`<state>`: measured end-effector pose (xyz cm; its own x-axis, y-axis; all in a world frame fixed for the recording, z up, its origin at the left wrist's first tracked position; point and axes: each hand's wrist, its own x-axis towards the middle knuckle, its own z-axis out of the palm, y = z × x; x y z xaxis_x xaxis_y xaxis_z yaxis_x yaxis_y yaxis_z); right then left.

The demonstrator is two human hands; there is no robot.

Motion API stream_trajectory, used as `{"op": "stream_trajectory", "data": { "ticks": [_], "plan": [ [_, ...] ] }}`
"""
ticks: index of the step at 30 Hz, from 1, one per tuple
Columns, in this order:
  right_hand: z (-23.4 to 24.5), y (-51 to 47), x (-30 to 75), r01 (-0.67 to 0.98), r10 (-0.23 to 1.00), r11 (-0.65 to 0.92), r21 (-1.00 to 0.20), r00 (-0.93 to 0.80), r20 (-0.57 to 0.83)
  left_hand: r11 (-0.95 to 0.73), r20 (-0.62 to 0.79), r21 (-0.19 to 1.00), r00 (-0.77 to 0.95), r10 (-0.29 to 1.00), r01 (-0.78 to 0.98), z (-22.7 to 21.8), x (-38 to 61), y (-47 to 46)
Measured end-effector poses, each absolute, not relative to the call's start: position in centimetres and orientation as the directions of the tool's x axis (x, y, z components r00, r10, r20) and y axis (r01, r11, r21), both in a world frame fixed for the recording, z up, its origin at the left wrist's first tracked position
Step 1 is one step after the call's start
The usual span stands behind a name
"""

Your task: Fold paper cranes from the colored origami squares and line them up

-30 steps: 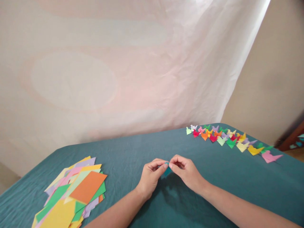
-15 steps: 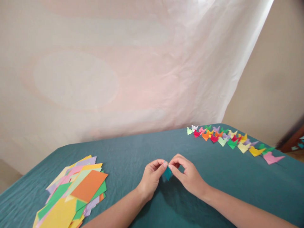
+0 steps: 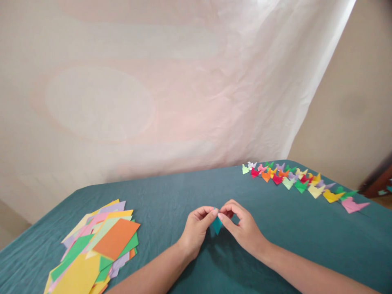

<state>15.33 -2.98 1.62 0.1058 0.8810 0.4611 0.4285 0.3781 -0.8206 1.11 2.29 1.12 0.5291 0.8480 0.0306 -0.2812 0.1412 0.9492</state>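
Note:
Between my two hands hangs a small piece of folded teal paper [image 3: 217, 226], its pointed end turned down toward the cloth. Thumb and fingers of my left hand [image 3: 199, 226] pinch it from the left along the top. My right hand [image 3: 240, 228] closes thumb against fingertips on its upper right edge, and the fingertips of both hands almost meet. The paper's upper part is mostly hidden behind the fingers. Both hands are just above the table.
A dark green cloth [image 3: 159, 208] covers the table. At left lies a loose pile of coloured paper sheets [image 3: 116, 239]. Rows of small folded paper birds [image 3: 301, 185] in many colours stand along the right side. A pale curtain [image 3: 183, 102] hangs behind.
Both hands keep their pinch on the teal paper with hardly any movement. The whole view has shifted very slightly.

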Motion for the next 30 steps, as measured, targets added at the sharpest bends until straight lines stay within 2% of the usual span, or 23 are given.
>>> {"op": "stream_trajectory", "data": {
  "ticks": [13, 24, 30],
  "plan": [
    [1.88, -3.00, 15.60, 0.470, 0.871, 0.372, -0.801, 0.121, 0.476, 0.143, 0.004, 0.968, 0.579, 0.815, -0.208, 1.32, 1.07, 2.28],
    [1.33, -2.70, 15.76, 0.376, 0.898, 0.324, -0.868, 0.166, 0.408, 0.114, -0.005, 0.977, 0.518, 0.855, -0.180, 1.07, 1.15, 2.50],
    [1.55, -2.61, 15.50, 0.382, 0.887, 0.348, -0.856, 0.163, 0.433, 0.106, -0.006, 0.982, 0.527, 0.850, -0.159, 1.10, 1.12, 2.44]
  ]
}}
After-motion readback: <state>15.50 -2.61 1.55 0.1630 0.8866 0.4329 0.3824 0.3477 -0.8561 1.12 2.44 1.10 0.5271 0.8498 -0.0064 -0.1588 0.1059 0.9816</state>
